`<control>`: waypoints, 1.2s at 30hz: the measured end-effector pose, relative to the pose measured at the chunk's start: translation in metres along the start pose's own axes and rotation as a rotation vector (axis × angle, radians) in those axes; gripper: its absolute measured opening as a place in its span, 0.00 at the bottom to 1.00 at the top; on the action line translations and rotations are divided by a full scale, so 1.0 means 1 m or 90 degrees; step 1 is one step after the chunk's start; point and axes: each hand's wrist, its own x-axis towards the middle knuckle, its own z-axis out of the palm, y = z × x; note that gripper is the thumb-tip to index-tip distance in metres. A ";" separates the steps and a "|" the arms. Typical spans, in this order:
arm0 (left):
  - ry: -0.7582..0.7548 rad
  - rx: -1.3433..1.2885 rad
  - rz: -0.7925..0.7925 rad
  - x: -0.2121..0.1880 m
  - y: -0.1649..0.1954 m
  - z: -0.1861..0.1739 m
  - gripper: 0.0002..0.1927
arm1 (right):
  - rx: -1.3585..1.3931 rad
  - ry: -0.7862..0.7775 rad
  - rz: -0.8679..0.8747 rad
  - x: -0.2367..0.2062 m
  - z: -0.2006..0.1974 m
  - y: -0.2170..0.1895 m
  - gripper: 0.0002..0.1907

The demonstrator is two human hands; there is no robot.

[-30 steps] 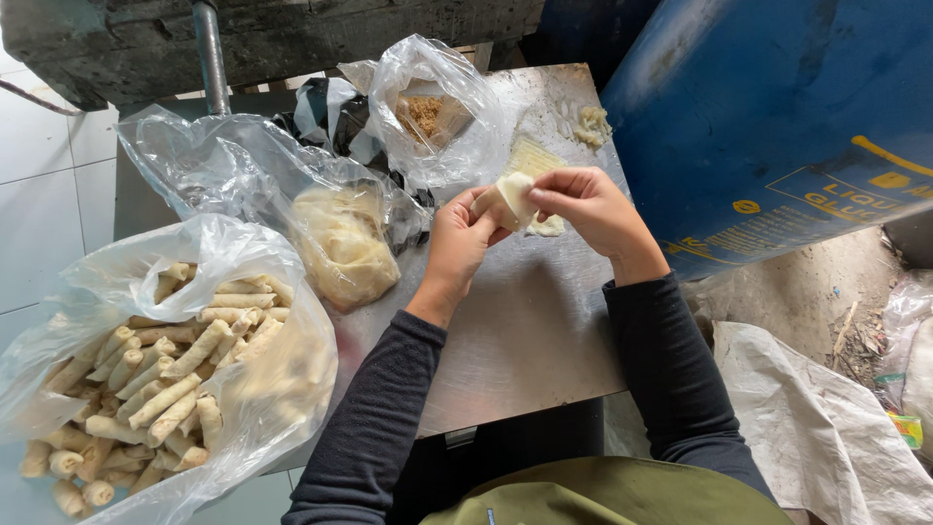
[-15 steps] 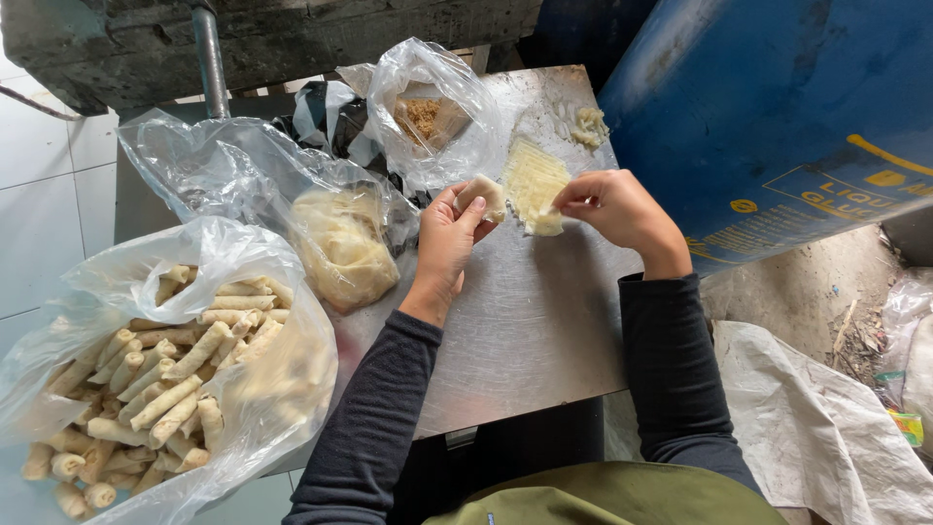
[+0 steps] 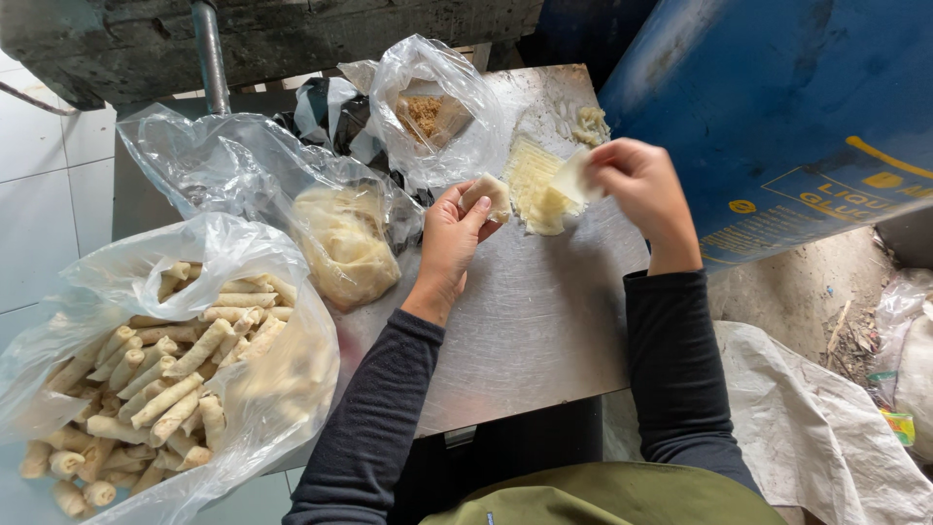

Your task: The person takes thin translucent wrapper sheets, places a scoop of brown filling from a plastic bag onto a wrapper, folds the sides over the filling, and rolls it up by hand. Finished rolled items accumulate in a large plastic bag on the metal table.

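The two hands, which a second earlier had met over one folded wrapper, had parted. The left hand [image 3: 455, 228] now pinched a small rolled piece [image 3: 489, 194] between thumb and fingertips, just above the metal table [image 3: 525, 321]. The right hand [image 3: 637, 185] had moved aside, its fingers pinching the corner of a pale wrapper sheet [image 3: 539, 180] lying flat on the table. One roll looked finished, a fresh sheet being taken up. A bag of finished rolls [image 3: 165, 360] sat well apart at the left
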 end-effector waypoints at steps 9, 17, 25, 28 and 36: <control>0.010 0.017 -0.011 0.001 0.000 -0.001 0.15 | -0.273 -0.012 -0.174 -0.006 0.011 -0.013 0.04; 0.003 0.010 -0.008 0.001 -0.001 -0.003 0.14 | -0.348 -0.229 -0.087 -0.008 0.021 -0.019 0.07; -0.003 0.007 -0.003 0.000 0.001 -0.002 0.14 | -0.337 -0.274 -0.056 -0.007 0.021 -0.017 0.08; -0.004 0.011 -0.002 0.000 0.001 0.000 0.14 | -0.342 -0.290 -0.073 -0.008 0.022 -0.021 0.08; -0.059 -0.015 0.006 -0.002 -0.007 0.005 0.15 | -0.178 -0.244 0.021 -0.007 0.020 -0.025 0.13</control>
